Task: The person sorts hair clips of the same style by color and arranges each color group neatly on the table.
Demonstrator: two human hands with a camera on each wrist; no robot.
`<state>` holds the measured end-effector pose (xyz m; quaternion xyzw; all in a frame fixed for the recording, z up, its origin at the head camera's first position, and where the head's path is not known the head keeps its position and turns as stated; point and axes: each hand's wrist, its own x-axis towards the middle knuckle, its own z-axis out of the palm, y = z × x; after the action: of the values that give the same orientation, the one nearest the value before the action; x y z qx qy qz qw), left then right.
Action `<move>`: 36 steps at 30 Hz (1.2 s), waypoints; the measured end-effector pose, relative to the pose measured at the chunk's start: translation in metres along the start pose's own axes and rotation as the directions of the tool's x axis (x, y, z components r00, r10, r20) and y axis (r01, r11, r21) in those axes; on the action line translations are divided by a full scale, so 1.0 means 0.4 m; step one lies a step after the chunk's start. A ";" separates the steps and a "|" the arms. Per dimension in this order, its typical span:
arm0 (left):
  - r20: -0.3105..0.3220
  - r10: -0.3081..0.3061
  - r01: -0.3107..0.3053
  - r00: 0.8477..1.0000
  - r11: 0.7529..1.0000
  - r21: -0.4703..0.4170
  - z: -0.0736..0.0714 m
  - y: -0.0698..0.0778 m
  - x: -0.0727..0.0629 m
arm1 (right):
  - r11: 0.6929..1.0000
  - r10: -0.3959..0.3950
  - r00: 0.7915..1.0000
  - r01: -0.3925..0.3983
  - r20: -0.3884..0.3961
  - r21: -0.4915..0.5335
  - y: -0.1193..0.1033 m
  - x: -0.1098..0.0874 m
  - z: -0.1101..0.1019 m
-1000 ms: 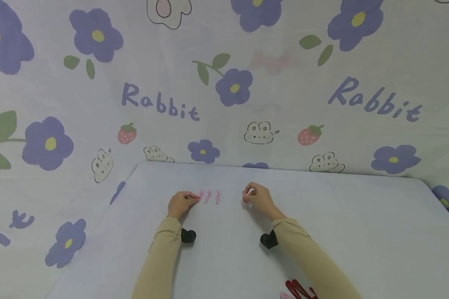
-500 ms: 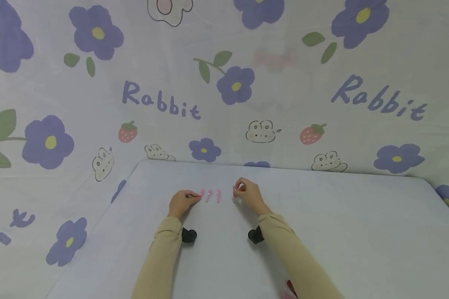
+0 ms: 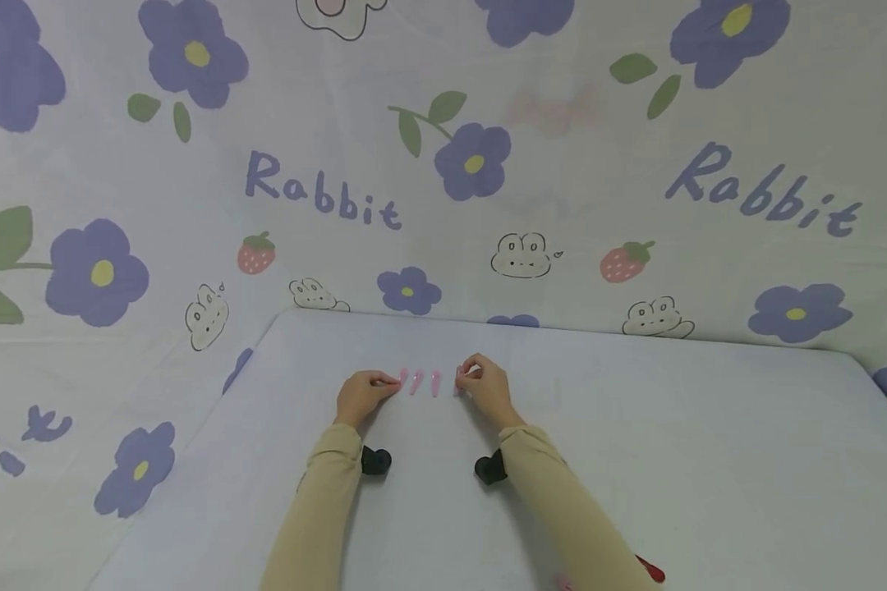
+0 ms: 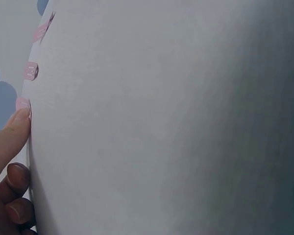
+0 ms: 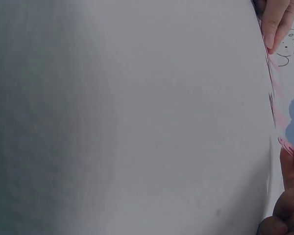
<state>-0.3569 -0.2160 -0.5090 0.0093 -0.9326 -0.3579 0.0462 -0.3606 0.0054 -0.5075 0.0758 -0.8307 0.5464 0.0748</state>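
Several pink snap hair clips stand in a row on the white table, near its far edge. At the row's left end, my left hand (image 3: pixel 360 398) pinches the outermost hair clip (image 3: pixel 403 375); in the left wrist view the thumb covers part of that clip (image 4: pixel 23 103). Two more hair clips, one slanted (image 3: pixel 416 382) and one straighter (image 3: pixel 435 383), lie between the hands. On the right, my right hand (image 3: pixel 490 392) pinches another pink hair clip (image 3: pixel 457 382) between thumb and forefinger, close to the tabletop. Its tip (image 5: pixel 286 146) shows beyond the fingertips in the right wrist view.
A red hair clip (image 3: pixel 649 568) pokes out from behind the right sleeve (image 3: pixel 572 509) at the near edge, with a bit of pink (image 3: pixel 564 582) on its other side. Behind the white table (image 3: pixel 746 460) hangs a flower-print cloth (image 3: pixel 562 189).
My right hand has moved left with its pink hair clip, up to the right end of the row. The left hand has stayed at its clip. The right sleeve now hides most red clips.
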 end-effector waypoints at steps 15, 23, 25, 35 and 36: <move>0.005 -0.015 0.015 1.000 1.000 0.005 -0.011 0.010 -0.005 | 0.976 0.017 1.000 -0.020 -0.015 -0.218 -0.026 -0.010 0.011; 0.019 -0.018 0.018 1.000 1.000 -0.003 -0.009 0.012 -0.004 | 0.942 0.042 0.998 -0.052 -0.036 -0.333 -0.020 -0.005 0.022; 0.016 -0.022 0.022 1.000 1.000 -0.001 -0.010 0.013 -0.005 | 0.936 0.058 0.997 -0.069 -0.042 -0.344 -0.021 -0.005 0.026; 0.013 -0.015 0.015 1.000 1.000 -0.004 -0.012 0.016 -0.011 | 0.922 0.110 0.993 -0.121 -0.049 -0.368 -0.024 -0.005 0.030; 0.011 -0.011 0.011 1.000 1.000 -0.006 -0.012 0.016 -0.010 | 0.927 0.108 0.993 -0.118 -0.047 -0.357 -0.024 -0.005 0.030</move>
<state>-0.3522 -0.2143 -0.5014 0.0125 -0.9317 -0.3609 0.0388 -0.3572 -0.0092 -0.5039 0.0054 -0.9184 0.3898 0.0669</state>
